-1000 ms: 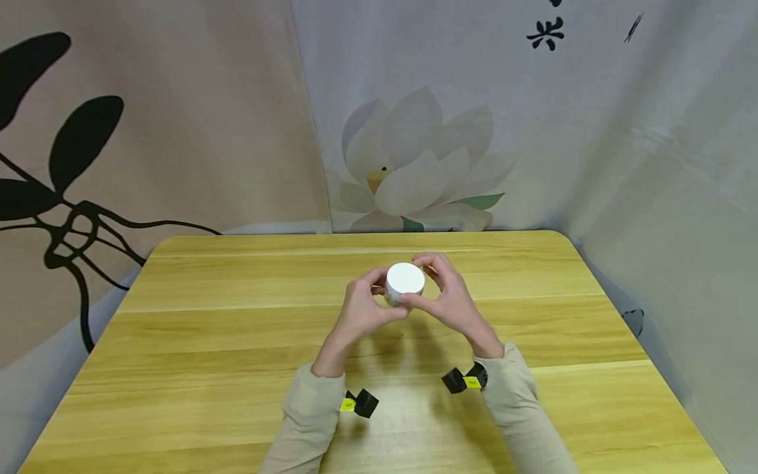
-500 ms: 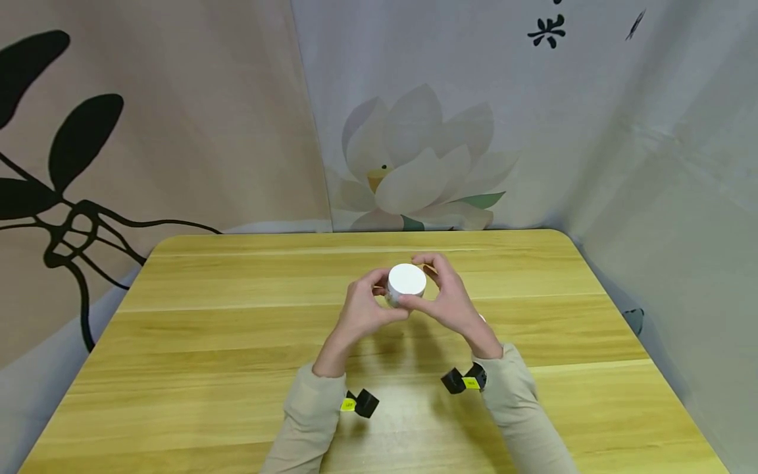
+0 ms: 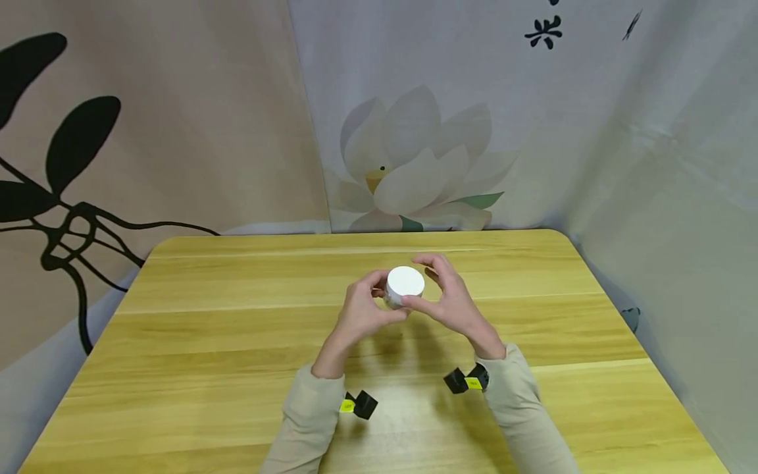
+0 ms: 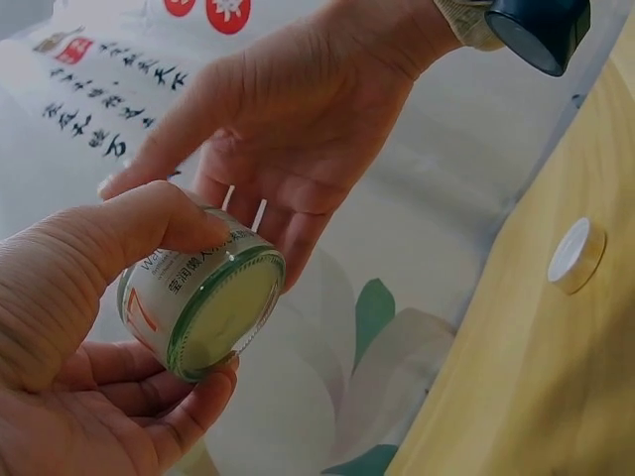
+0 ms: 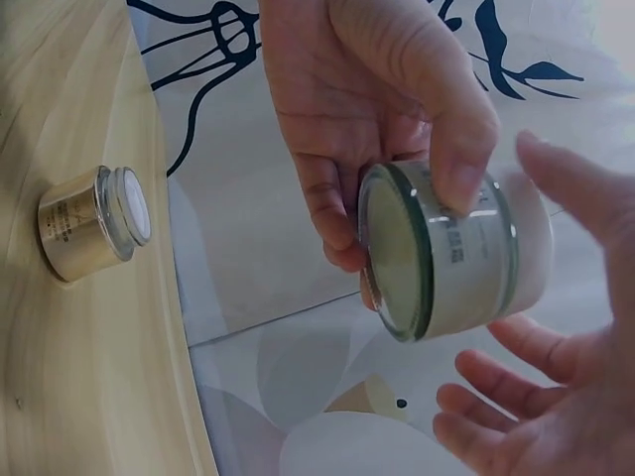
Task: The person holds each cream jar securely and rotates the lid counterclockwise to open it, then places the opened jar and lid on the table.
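Note:
In the head view my left hand holds a small cosmetic jar raised above the table. Its glass body has a pale green base and a printed label; the left thumb presses on that label. The jar's white lid faces up toward the head camera. Around the lid side, my right hand is spread, its thumb by the lid's near edge and its index finger apart from the rim. The right wrist view shows the right fingers loosely bent, close to the lid; whether any touch it I cannot tell.
A gold jar with a glass neck and white top stands on the wooden table. Elsewhere on it lies a round gold lid with a white inside. Printed curtains hang behind the table.
The right index finger stands slightly farther from the lid than before. The jar has shifted very little, and the left hand keeps its hold.

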A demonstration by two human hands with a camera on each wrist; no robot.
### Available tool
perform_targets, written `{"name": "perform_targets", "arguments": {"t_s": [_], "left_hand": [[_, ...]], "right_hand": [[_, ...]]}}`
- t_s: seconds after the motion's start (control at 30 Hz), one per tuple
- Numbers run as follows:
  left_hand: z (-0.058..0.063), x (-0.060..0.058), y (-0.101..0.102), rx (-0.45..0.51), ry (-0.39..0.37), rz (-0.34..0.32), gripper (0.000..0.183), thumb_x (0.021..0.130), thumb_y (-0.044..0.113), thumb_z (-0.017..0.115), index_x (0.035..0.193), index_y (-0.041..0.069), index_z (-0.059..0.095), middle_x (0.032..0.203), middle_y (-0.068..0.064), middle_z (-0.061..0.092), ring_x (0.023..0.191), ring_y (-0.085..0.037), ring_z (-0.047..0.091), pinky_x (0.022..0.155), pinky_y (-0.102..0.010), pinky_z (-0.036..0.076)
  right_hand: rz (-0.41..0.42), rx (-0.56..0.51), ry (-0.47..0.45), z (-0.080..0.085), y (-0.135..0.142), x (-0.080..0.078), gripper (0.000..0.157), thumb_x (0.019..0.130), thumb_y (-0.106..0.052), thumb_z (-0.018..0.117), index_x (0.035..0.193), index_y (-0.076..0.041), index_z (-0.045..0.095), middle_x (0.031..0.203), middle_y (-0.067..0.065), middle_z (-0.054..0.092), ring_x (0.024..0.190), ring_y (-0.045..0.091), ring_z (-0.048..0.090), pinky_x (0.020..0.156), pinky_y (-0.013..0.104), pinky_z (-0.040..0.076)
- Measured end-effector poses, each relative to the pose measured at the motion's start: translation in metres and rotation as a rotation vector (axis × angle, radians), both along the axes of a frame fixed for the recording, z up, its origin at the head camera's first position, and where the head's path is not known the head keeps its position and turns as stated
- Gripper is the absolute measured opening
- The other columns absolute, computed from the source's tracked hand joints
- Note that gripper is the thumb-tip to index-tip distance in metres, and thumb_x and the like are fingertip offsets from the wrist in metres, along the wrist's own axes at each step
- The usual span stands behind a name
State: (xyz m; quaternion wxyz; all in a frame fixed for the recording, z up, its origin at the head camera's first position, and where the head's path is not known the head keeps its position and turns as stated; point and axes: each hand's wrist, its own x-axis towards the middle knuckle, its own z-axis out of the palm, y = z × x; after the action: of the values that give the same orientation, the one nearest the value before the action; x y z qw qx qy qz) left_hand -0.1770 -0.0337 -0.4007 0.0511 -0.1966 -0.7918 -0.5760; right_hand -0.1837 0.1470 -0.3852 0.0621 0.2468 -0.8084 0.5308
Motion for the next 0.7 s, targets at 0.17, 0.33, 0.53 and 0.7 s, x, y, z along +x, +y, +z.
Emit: {"name": "perform_targets", "arguments": {"t_s": [0.17,0.33,0.53,0.7], "left_hand": [[-0.001,0.0,0.0,-0.015,0.002,-0.006,0.054,0.067,0.007,0.081,0.115,-0.004,0.059,0.101,-0.012,0.064,0.089,-0.021,0.057,0.078,-0.033,0.051],[-0.002,0.0,-0.001,-0.02,0.018,-0.01,0.053,0.067,0.007,0.08,0.114,-0.005,0.06,0.1,-0.013,0.064,0.088,-0.021,0.058,0.076,-0.031,0.051],[-0.001,0.0,-0.001,-0.015,-0.008,-0.006,0.055,0.066,0.005,0.08,0.116,-0.006,0.059,0.101,-0.013,0.064,0.089,-0.021,0.057,0.078,-0.033,0.051],[-0.002,0.0,-0.002,-0.014,-0.009,-0.006,0.054,0.067,0.005,0.079,0.116,-0.006,0.059,0.1,-0.014,0.064,0.089,-0.022,0.058,0.078,-0.034,0.051]], "right_hand": [[0.004,-0.018,-0.007,0.016,-0.005,0.009,0.043,0.073,0.004,0.076,0.11,0.009,0.055,0.122,0.025,0.046,0.117,0.037,0.044,0.102,0.053,0.034],[0.088,-0.006,0.028,0.026,-0.006,0.016,0.043,0.076,0.013,0.067,0.117,0.015,0.053,0.12,0.031,0.046,0.111,0.04,0.048,0.096,0.053,0.039],[0.053,0.0,-0.02,0.027,-0.01,0.017,0.054,0.076,0.007,0.071,0.124,0.014,0.045,0.123,0.029,0.045,0.118,0.04,0.043,0.101,0.054,0.034],[0.034,-0.048,-0.042,0.026,-0.012,0.016,0.045,0.074,0.007,0.074,0.111,0.013,0.05,0.117,0.029,0.046,0.114,0.04,0.044,0.102,0.055,0.033]]}}
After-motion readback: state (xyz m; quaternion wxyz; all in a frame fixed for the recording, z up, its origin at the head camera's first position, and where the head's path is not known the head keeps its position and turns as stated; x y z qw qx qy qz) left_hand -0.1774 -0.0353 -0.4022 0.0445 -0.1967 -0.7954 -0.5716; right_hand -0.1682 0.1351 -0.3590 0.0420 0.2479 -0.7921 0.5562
